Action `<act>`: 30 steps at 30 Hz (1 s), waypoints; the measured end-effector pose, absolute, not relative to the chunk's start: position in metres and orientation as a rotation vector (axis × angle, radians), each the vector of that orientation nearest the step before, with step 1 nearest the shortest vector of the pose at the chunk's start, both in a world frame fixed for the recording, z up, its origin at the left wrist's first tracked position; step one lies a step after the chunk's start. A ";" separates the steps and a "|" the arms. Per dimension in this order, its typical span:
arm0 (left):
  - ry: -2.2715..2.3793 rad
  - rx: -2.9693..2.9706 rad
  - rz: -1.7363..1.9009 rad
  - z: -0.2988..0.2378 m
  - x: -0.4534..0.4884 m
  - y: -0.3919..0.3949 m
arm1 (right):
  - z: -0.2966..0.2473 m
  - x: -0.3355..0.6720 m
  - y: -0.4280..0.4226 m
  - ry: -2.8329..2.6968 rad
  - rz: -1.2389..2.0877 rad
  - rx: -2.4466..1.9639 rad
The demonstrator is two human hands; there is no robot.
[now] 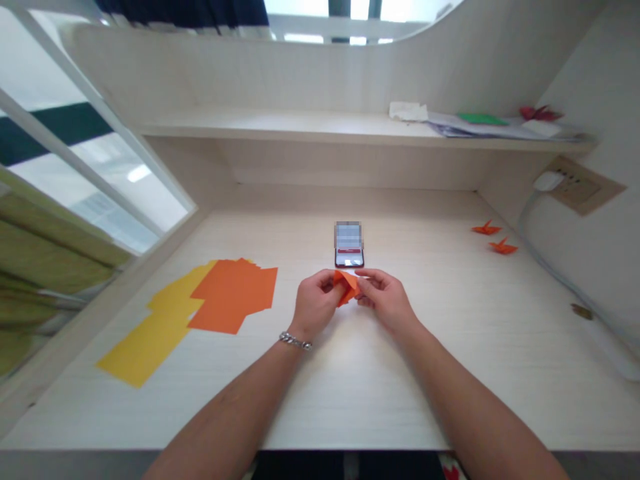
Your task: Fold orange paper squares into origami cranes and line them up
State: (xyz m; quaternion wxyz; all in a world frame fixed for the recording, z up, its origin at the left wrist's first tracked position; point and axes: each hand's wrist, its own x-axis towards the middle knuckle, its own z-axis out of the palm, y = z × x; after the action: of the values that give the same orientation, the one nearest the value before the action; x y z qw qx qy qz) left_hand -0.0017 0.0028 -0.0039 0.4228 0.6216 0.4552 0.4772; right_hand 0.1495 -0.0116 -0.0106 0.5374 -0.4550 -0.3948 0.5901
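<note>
Two hands grasp a folded orange paper (346,287) between them, the left hand (315,303) pinching one side and the right hand (386,300) the other, just below a phone (349,255). It should handle light and soft, safest held by its creases. Left of the phone lie orange sheets (233,293) and yellow sheets (150,340); right of it, paper cranes (503,247).

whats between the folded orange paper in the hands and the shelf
In the head view, a smartphone lies on the desk between the folded orange paper and the shelf.
</note>
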 end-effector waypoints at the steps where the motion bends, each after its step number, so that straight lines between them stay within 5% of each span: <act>1: 1.183 1.583 1.204 -0.004 -0.002 0.003 | -0.011 0.148 -0.012 -0.993 1.371 -1.090; 30: 0.949 1.482 1.129 -0.003 0.004 -0.002 | -0.011 0.144 -0.017 -1.149 0.929 -1.224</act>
State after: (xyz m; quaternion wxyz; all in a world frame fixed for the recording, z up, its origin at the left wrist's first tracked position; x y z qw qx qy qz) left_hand 0.0035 -0.0017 -0.0032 0.5018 0.6131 0.3927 0.4671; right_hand 0.1437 -0.0166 -0.0109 0.5740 -0.5222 -0.4905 0.3964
